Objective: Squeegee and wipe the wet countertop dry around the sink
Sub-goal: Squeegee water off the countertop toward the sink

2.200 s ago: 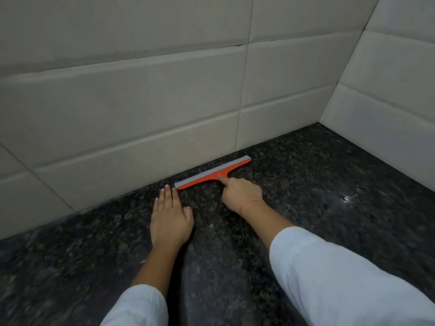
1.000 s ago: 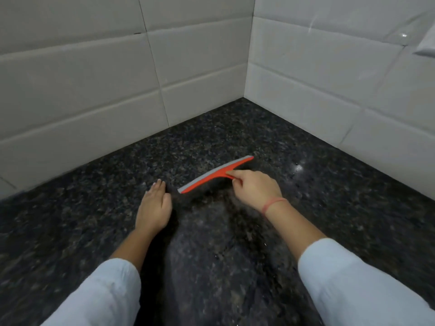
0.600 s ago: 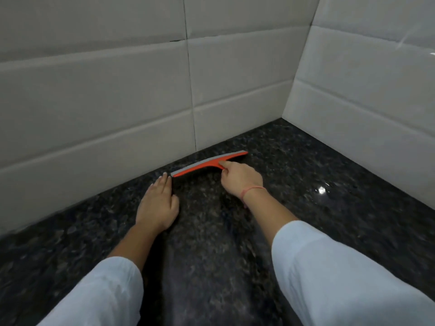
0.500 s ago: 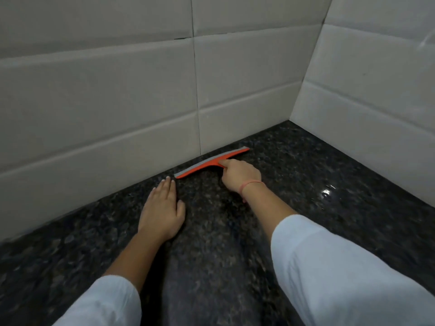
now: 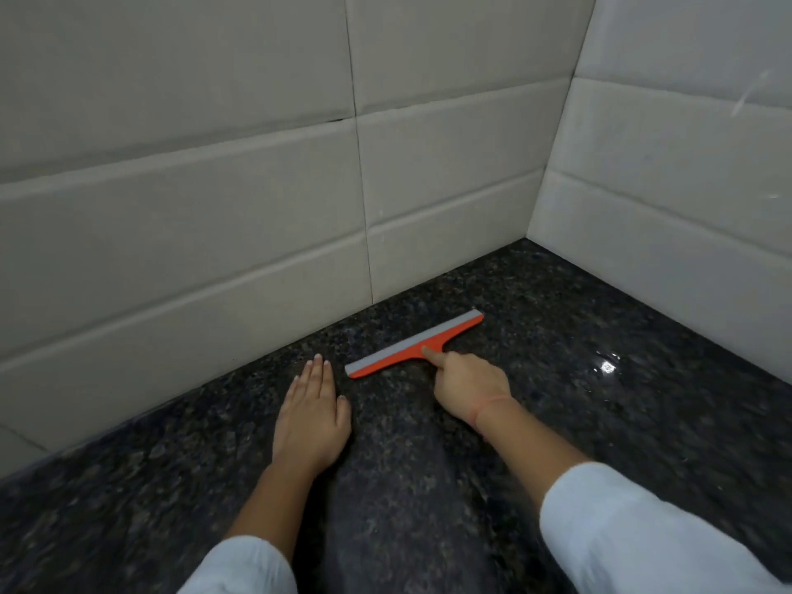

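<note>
The left hand (image 5: 311,418) lies flat on the counter (image 5: 428,529), palm down, fingers straight and together, holding nothing; its fingertips point toward the far wall (image 5: 180,216) and stop short of it. Just right of those fingertips sits the squeegee (image 5: 413,345): a long orange bar with a grey rubber strip along its far edge, lying at a slant so that its left end is nearer and its right end farther, roughly parallel to the wall's foot and a little off it. The right hand (image 5: 469,388) is closed round the squeegee's short handle, most of which it hides, with the forefinger stretched forward onto the orange neck. The counter is dark speckled stone, glossy, with a bright wet glint at the right (image 5: 606,366). Pale tiled walls bound it at the far side and at the right (image 5: 685,199), meeting in a corner; open stone runs to the left, the right and the near side. White sleeves (image 5: 634,533) cover both forearms. No writing is legible.
</note>
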